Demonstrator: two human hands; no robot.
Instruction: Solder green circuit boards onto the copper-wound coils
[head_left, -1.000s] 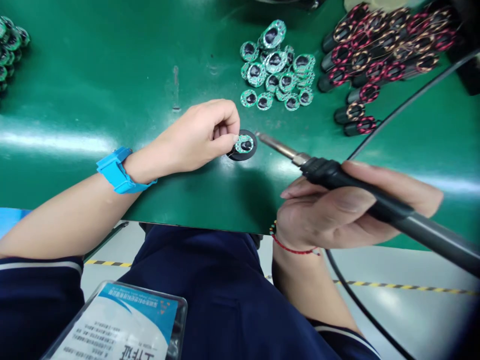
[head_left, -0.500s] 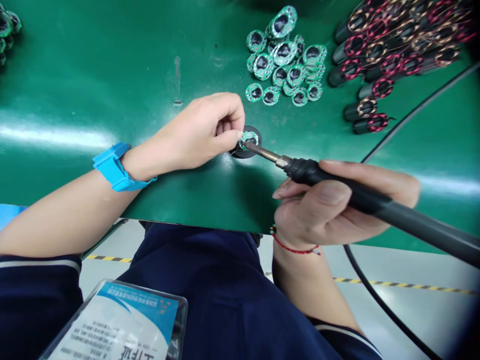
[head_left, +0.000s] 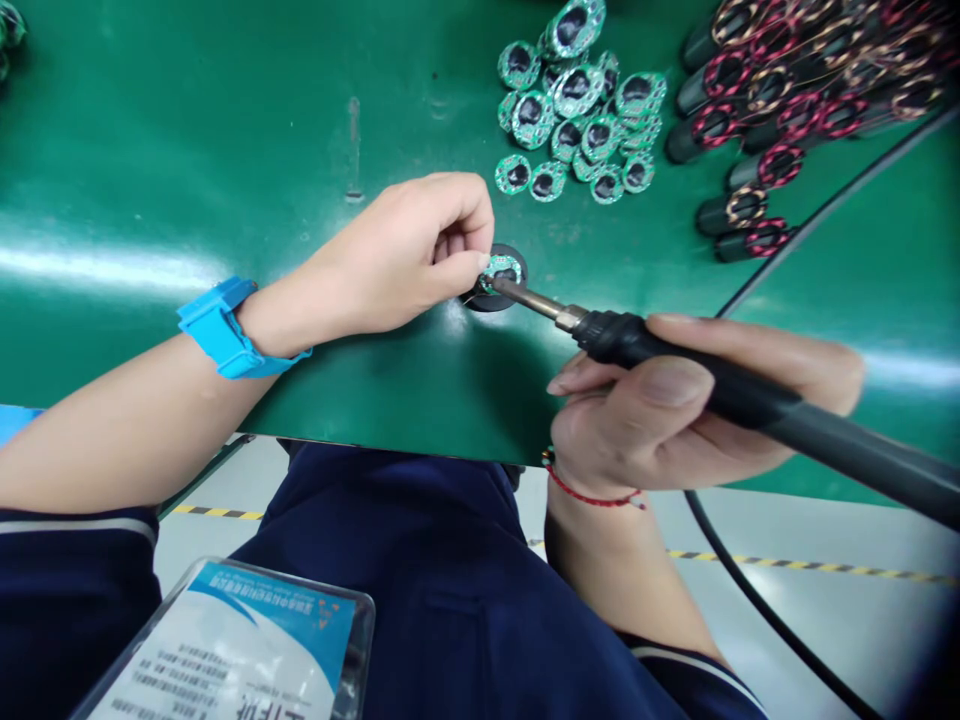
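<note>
A soldering iron [head_left: 675, 365] lies across my right hand [head_left: 667, 420], gripped between thumb and fingers. Its metal tip rests at a small round green circuit board [head_left: 510, 265], which sits on a black round base [head_left: 491, 303]. My left hand [head_left: 420, 250] is closed in a pinch at the board's left edge, thumb and forefinger pressed together. What those fingertips hold is too small to make out; a thin wire seems to show just below them. The hand covers the left part of the base.
Several round green boards [head_left: 577, 130] are piled behind the base. To the right stand black cylinders [head_left: 731, 210] with red or copper-coloured wire coils on their ends. A black cable [head_left: 832, 215] crosses the green table [head_left: 187, 130] there. More boards show at the far left corner.
The view has shifted slightly, so the piles appear a little further right. Both hands keep their hold, and the iron's tip stays at the board.
</note>
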